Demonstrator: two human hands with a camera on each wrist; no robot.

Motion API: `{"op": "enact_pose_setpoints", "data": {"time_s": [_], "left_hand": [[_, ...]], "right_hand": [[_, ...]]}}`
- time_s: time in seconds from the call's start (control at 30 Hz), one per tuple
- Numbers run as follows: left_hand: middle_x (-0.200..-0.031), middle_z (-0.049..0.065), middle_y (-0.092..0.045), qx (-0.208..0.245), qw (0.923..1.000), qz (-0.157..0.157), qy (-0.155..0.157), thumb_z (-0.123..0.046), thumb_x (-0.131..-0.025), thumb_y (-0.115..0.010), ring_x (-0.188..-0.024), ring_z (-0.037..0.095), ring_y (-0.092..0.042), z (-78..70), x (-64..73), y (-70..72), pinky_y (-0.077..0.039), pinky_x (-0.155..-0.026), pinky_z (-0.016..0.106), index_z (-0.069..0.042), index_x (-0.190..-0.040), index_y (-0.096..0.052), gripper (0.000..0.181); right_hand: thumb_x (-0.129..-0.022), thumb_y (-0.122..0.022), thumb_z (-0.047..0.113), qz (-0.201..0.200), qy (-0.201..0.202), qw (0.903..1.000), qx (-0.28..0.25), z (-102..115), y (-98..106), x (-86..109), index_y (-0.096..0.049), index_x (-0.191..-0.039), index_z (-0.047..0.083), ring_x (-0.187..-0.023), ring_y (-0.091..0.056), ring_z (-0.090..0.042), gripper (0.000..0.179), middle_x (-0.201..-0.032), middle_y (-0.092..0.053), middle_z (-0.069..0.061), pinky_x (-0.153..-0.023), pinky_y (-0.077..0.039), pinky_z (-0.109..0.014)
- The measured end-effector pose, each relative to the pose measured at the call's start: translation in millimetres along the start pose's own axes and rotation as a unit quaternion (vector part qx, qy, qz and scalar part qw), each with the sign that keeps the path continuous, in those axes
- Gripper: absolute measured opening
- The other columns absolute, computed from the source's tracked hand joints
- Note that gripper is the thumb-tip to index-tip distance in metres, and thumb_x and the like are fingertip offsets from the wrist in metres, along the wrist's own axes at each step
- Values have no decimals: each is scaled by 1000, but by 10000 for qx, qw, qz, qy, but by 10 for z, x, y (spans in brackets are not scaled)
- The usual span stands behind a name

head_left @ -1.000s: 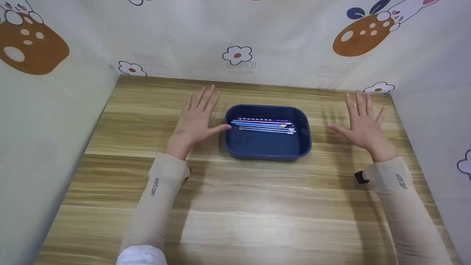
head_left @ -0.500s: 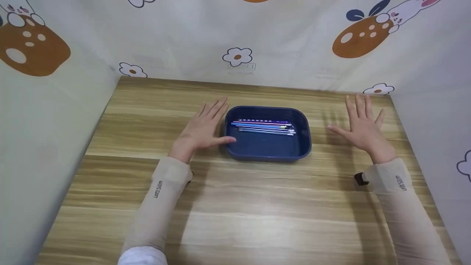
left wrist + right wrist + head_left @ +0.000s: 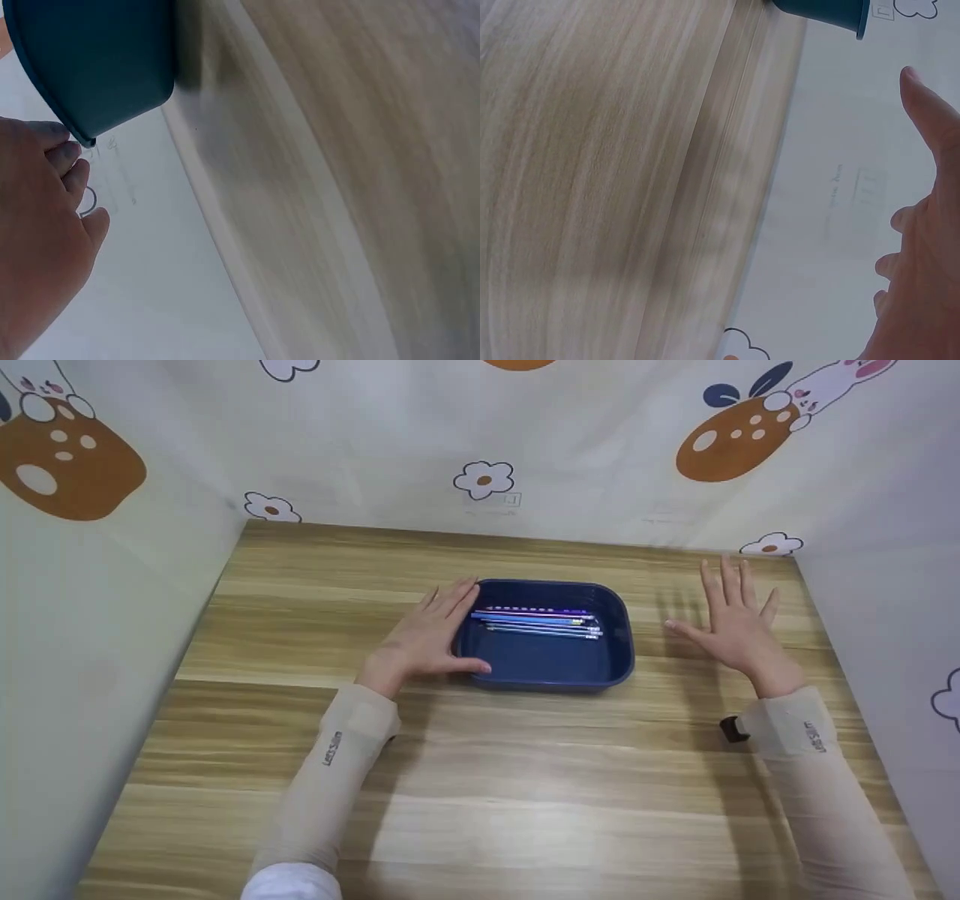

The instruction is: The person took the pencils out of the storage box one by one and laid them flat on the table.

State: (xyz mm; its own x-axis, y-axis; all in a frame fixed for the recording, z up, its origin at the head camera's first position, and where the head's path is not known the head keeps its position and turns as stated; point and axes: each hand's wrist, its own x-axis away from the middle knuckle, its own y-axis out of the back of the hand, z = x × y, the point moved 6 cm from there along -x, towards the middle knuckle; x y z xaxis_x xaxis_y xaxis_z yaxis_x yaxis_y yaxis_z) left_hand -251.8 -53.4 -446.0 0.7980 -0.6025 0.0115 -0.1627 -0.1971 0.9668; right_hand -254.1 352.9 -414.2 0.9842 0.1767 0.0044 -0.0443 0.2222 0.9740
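A dark blue rectangular box stands on the wooden table. Several pencils, blue, purple and pale, lie side by side in its far half. At the box's left end is my left hand, its fingers extended by the far left corner and its thumb stretched over the near left rim. The left wrist view has the fingertips close against the box's rim; contact is hard to tell. My right hand is apart from the box on its right side, fingers spread and holding nothing.
White walls printed with flowers and orange fruit enclose the table at the back and both sides. Wood surface extends in front of the box and to its left. A dark wrist device sits at the right sleeve.
My left hand has moved right and nearer to the box, its thumb sliding toward the near left corner. The right hand has hardly moved. The box and pencils keep their places.
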Motion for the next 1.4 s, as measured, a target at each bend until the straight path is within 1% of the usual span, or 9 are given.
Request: {"op": "enact_pose_setpoints", "data": {"time_s": [0.1,0.27,0.43,0.5,0.67,0.8,1.07,1.2,1.4], "left_hand": [[-160,5,-1,-114,9999,63,-3,-92,-64,-37,-147,19,-1,-1,-10,-29,-6,-119,44,-11,-153,-3,124],[-160,5,-2,-343,9993,132,79,-93,-64,-35,-146,19,-2,2,-20,-45,-5,-119,44,-13,-153,-3,124],[-160,6,-1,-561,9984,96,26,-88,-69,-40,-146,22,-4,-32,-27,-45,-6,-119,45,-10,-152,-4,120],[-160,6,-1,-545,9985,89,20,-86,-70,-43,-146,21,-4,-44,-28,-48,-6,-119,45,-10,-152,-5,119],[-160,5,-1,-640,9978,135,68,-86,-70,-44,-146,20,-2,-52,-27,-44,-4,-120,43,-10,-152,-5,118],[-160,7,-2,-711,9973,163,78,-85,-70,-45,-146,20,-3,-53,-23,-31,-5,-120,44,-9,-152,-6,119],[-159,9,-8,-1081,9941,92,-21,-91,-66,-37,-146,21,-10,-61,-47,16,-13,-119,44,-7,-152,-12,122],[-159,9,-7,-1066,9942,134,-36,-91,-66,-37,-146,22,-9,-58,-57,18,-13,-119,44,-7,-152,-12,123],[-159,9,-5,-1120,9935,188,-61,-91,-66,-37,-146,23,-9,-62,-54,8,-12,-119,45,-6,-152,-11,123]], "right_hand": [[-85,-51,65,-17,40,10000,-62,13,-7,3,8,-152,22,-141,22,-33,99,-155,23,-3,-96,23,-73],[-85,-51,65,-46,79,9999,-87,32,-16,13,9,-151,23,-141,24,-31,99,-155,24,-3,-96,27,-70],[-85,-51,64,-90,119,9998,-98,56,-24,28,10,-151,24,-141,25,-29,99,-155,23,-3,-97,28,-68],[-85,-52,64,-103,135,9998,-123,69,-29,36,9,-151,24,-141,25,-28,99,-156,22,-3,-97,28,-67],[-85,-53,63,-128,199,9995,-231,109,-48,38,9,-152,23,-141,25,-27,98,-156,20,-5,-98,28,-66],[-85,-54,62,-179,263,9990,-326,148,-55,25,8,-152,24,-142,23,-26,98,-157,19,-4,-99,27,-66],[-82,-59,61,-357,369,9978,-423,215,-37,-10,4,-152,24,-144,17,-28,101,-159,12,-6,-102,18,-70],[-78,-68,57,-552,598,9951,-553,268,-20,-23,-2,-153,21,-145,12,-30,106,-159,5,-9,-107,13,-68],[-73,-76,50,-842,965,9891,-722,376,12,-39,-15,-152,15,-144,-2,-36,106,-159,-5,-8,-115,-1,-59]]}}
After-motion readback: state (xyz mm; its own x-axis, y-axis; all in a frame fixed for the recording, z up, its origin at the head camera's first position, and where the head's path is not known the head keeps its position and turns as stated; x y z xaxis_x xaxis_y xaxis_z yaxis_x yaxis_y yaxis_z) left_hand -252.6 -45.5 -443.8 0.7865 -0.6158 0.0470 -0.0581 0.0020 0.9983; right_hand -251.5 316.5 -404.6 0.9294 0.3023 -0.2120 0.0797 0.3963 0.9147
